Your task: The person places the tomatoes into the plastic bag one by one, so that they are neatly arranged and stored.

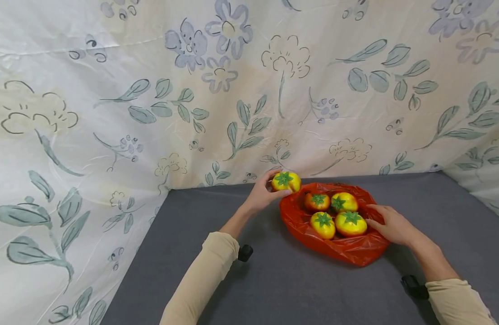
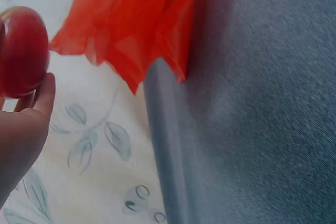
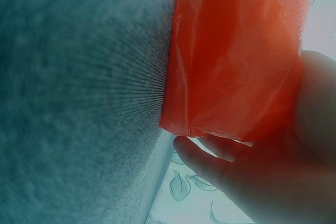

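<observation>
Pinched in my left hand [image 1: 261, 194] is a yellow-and-red tomato [image 1: 286, 181] with a green star-shaped calyx, held up beside the left rim of an open red plastic bag [image 1: 347, 252]. In the left wrist view the red underside of that tomato [image 2: 23, 51] shows between thumb and fingers. Several similar tomatoes [image 1: 351, 223] lie inside the bag, calyxes facing up. On the bag's right side my right hand [image 1: 395, 224] grips the rim, thumb over the edge. The right wrist view shows its fingers [image 3: 205, 163] curled around the bag's far side.
The bag stands on a dark grey tabletop [image 1: 290, 289], toward its back edge. Behind and to the left hangs a floral cloth [image 1: 217, 126]. A black wrist device [image 1: 415, 287] sits at the right cuff, another [image 1: 245, 253] at the left.
</observation>
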Available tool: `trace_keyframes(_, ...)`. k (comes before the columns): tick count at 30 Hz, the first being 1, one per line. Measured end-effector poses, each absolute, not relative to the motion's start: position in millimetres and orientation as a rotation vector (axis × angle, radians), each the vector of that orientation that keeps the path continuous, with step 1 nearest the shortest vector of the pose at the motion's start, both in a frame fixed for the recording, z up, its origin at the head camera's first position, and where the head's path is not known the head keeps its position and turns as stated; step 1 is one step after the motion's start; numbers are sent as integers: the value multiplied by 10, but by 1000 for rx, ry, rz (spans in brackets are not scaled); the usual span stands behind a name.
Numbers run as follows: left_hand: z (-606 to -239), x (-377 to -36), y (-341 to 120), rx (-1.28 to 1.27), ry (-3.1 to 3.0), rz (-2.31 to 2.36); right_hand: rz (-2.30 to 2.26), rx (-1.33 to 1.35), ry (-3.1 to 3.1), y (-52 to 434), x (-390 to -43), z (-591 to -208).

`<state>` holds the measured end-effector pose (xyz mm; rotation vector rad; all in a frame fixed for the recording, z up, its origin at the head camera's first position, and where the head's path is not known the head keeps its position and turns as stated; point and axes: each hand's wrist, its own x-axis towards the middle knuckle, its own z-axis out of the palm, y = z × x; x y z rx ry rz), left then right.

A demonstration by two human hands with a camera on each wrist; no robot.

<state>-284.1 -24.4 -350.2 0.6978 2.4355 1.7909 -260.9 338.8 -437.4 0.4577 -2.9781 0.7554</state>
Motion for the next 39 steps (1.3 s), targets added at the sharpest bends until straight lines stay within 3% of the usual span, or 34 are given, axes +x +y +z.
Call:
trace_keyframes(9, -3455, -2805, -97, 738, 2428, 1784, 754, 441, -2979, 3391, -2615, -4375)
trace_keyframes(16, -3678, -2947, 58, 834, 2370, 1808, 752, 457, -2974, 3389, -2608, -4373)
trace_keyframes(24, -3693, -2846, 223, 937, 2406, 1744, 754, 460, -2973, 3385, -2604, -4362)
trace_keyframes(39, -3853, -2735, 338, 906, 2442, 1586, 766, 452, -2976, 3396, -2600, -4367)
